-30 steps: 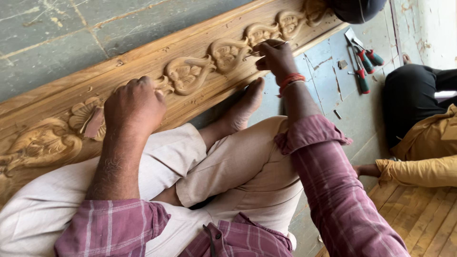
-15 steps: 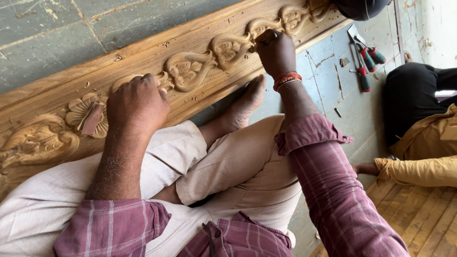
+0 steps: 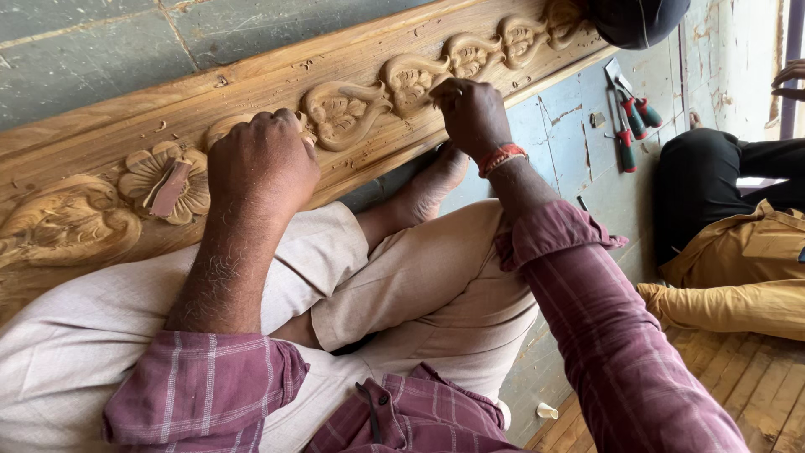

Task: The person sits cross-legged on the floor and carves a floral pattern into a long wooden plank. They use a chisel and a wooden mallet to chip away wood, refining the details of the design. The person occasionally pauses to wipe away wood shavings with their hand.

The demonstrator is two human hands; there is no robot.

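The carved wooden plank [image 3: 251, 92] lies diagonally across the person's lap and the floor. The left hand [image 3: 262, 164] rests as a closed fist on the plank, just beside a carved flower; whether its fingers enclose anything cannot be determined. A small flat wooden piece [image 3: 170, 188] lies on that flower. The right hand [image 3: 471, 113] presses on a carved scroll further along the plank, fingers curled tight; any tool inside is hidden. Red-handled tools [image 3: 631, 126] lie on the floor beyond the plank.
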